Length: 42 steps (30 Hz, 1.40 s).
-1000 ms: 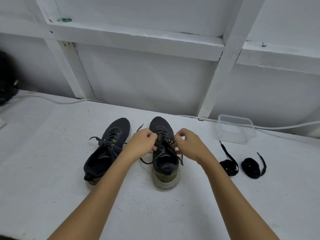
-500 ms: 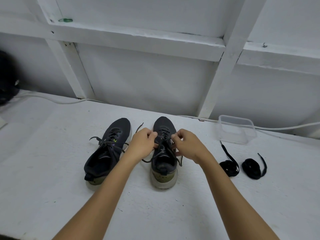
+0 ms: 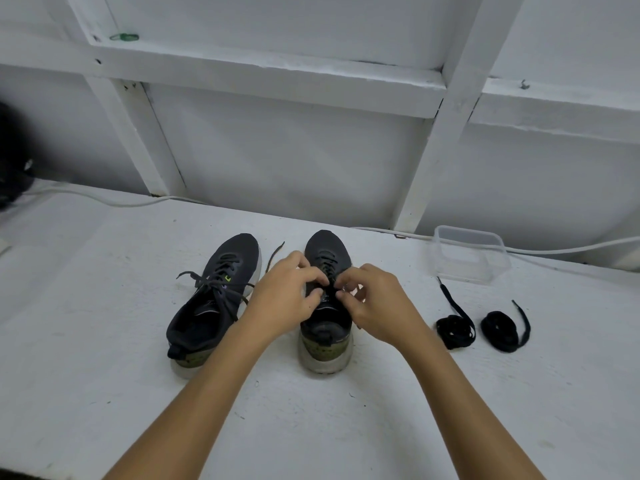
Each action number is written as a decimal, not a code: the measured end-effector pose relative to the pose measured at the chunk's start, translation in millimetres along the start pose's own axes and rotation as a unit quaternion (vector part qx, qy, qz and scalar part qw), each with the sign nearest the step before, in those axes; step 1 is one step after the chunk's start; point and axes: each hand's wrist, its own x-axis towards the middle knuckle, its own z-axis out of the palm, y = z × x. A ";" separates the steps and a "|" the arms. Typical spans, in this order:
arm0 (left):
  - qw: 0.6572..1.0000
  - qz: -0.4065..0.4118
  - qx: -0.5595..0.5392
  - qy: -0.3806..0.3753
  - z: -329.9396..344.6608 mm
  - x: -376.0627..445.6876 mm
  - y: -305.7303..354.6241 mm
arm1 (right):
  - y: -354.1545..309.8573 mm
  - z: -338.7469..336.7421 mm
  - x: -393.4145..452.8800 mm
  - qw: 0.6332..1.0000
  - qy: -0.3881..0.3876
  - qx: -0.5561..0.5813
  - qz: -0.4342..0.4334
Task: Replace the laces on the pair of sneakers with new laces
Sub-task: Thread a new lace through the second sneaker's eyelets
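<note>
Two hands over right sneaker (image 3: 325,306) on desk (image 3: 104,341): left hand (image 3: 287,299) and right hand (image 3: 377,306), fingers pinching old lace (image 3: 327,271) at upper eyelets, likely loosening it. Left sneaker (image 3: 214,299) beside, laced. Two coiled new laces (image 3: 453,329) wait right, within reach.

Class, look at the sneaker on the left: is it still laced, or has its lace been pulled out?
Still laced. The left sneaker has its lace crossing through the eyelets, its loose ends splayed out sideways.

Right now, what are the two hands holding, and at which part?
Both the left hand and the right hand pinch the old lace of the right sneaker, over the tongue.
</note>
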 end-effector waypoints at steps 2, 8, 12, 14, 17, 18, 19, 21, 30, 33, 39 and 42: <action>0.998 0.001 0.053 -0.018 -2.2 1.3 2.4 | -3.2 -2.7 0.9 1.000 -0.012 -0.018 0.001; 0.985 0.005 0.171 -0.025 -7.2 6.5 9.9 | -10.7 -4.7 0.2 0.999 -0.026 -0.039 0.028; 0.990 0.103 0.092 0.007 4.2 -2.7 0.8 | -12.4 -4.4 0.3 0.998 -0.008 0.001 0.056; 0.988 0.142 0.056 0.035 11.7 -9.7 -10.8 | -12.4 -6.6 2.0 0.997 -0.019 0.007 0.075; 0.989 0.138 0.012 0.047 8.5 -14.9 -16.3 | -14.2 -11.1 5.0 0.994 -0.059 -0.006 0.090; 0.990 0.131 0.002 0.045 6.0 -14.9 -16.1 | -14.9 -12.4 6.1 0.993 -0.071 -0.016 0.088; 0.991 0.125 -0.006 0.044 3.8 -14.4 -14.9 | -16.0 -13.4 7.1 0.993 -0.080 -0.028 0.083; 0.993 0.109 -0.022 0.038 0.3 -13.6 -11.9 | -19.0 -14.4 9.0 0.992 -0.089 -0.051 0.071; 0.968 -0.068 -0.240 0.033 -15.3 -20.3 7.4 | -19.7 1.0 2.8 0.994 -0.038 -0.090 0.053; 0.964 -0.071 -0.253 0.030 -19.5 -23.5 12.5 | -24.2 3.2 5.0 0.988 -0.048 -0.138 0.047; 0.956 -0.103 -0.274 0.029 -13.5 -22.5 2.0 | -14.2 -3.7 -3.3 0.960 0.029 0.207 0.188; 0.950 -0.132 -0.281 0.017 -9.3 -21.0 -2.2 | -8.3 -11.3 -7.9 0.924 0.038 0.303 0.229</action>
